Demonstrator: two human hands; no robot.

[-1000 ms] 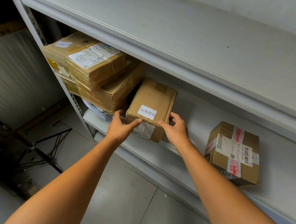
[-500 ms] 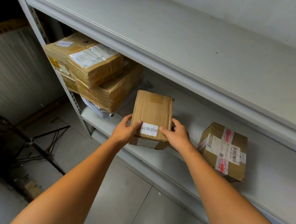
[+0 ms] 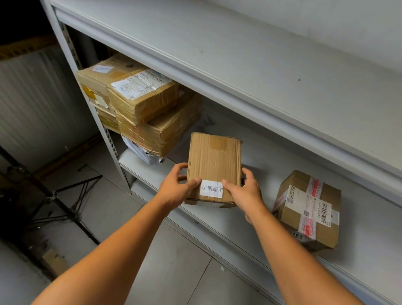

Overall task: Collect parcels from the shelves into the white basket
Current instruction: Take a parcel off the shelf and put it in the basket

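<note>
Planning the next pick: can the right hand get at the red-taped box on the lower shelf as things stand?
Probably not yet: the right hand, with the left hand, grips the labelled parcel. Once freed, likely yes; the red-taped box stands alone near the shelf front, nothing before it.

**Readable print on the parcels**

White sticker (image 3: 211, 188) on the small box (image 3: 214, 159): four black characters, 超期滞留. Taped box (image 3: 288, 215) on the lower shelf (image 3: 373, 252): "403" along its front bottom edge; barcode label (image 3: 325, 212) on top, digits too small. Stacked boxes (image 3: 162, 126): shipping labels (image 3: 140, 84), print illegible.
</note>
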